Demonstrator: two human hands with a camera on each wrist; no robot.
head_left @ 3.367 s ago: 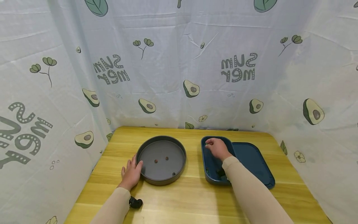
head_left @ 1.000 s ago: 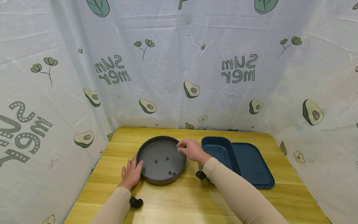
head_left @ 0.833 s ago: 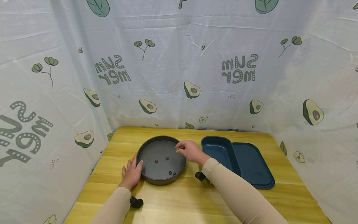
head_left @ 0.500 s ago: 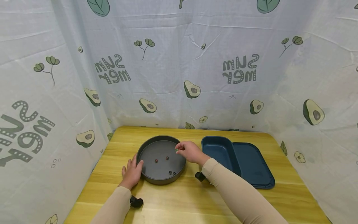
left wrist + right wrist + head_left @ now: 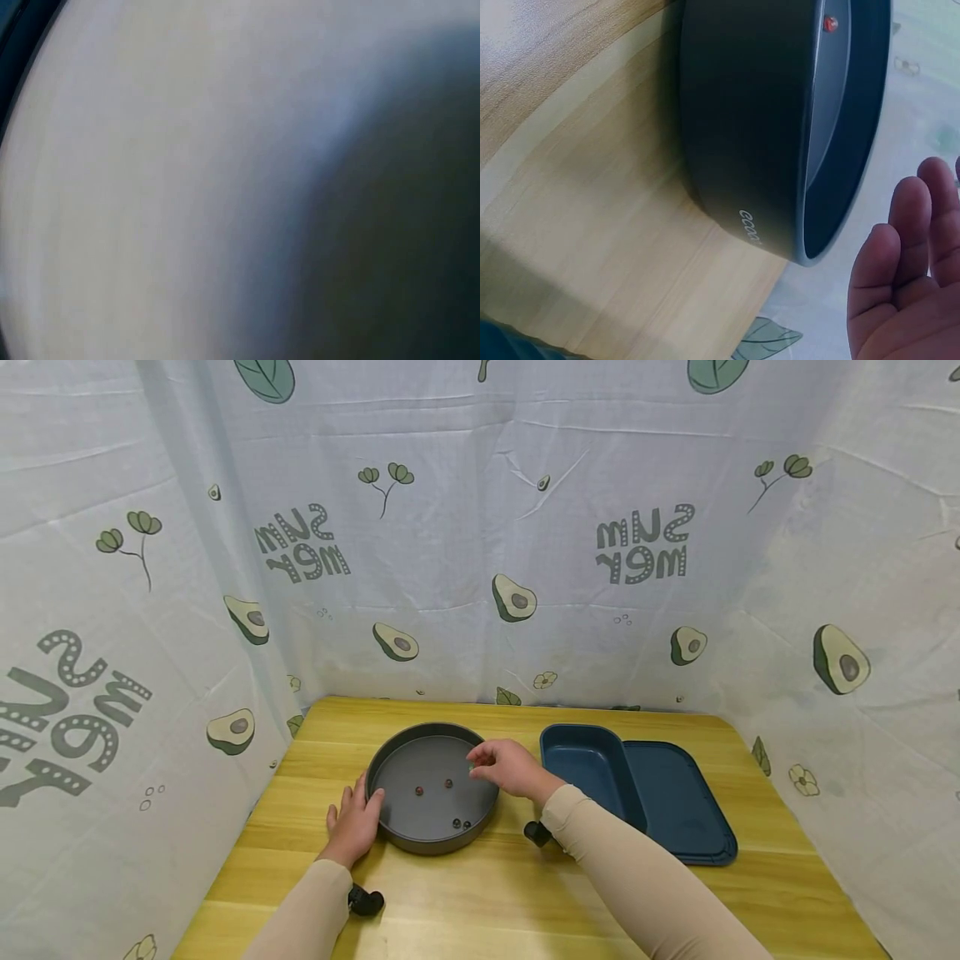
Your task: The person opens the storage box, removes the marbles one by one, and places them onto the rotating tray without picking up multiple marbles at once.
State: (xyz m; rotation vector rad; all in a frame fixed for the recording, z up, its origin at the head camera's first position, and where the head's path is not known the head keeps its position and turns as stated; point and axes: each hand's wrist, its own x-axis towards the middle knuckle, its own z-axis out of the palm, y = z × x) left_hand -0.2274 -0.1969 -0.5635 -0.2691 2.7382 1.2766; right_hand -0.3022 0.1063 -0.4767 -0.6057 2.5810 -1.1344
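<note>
A round dark grey pan [image 5: 427, 768] sits on the table, with two reddish marbles [image 5: 448, 783] near its middle and two dark marbles [image 5: 461, 824] by its near wall. My left hand [image 5: 352, 827] rests against the pan's left side, fingers spread and thumb at the rim. Over the right rim is my right hand [image 5: 513, 768], its thumb and fingertips parted. A tiny green marble [image 5: 472, 767] shows at the fingertips; whether it still touches them I cannot tell. The right wrist view shows several loosely extended fingers [image 5: 911, 240] beside the pan.
To the right stands a deep blue rectangular container [image 5: 588, 756], with a flat blue lid [image 5: 678, 802] beside it. All rest on a wooden table [image 5: 442, 910], backed by a printed curtain [image 5: 450, 527]. The left wrist view is mostly blurred.
My right hand went from the blue container to the pan with a green marble; its pinching fingertips have now parted. Another dark marble appeared in the pan. The left hand stayed put.
</note>
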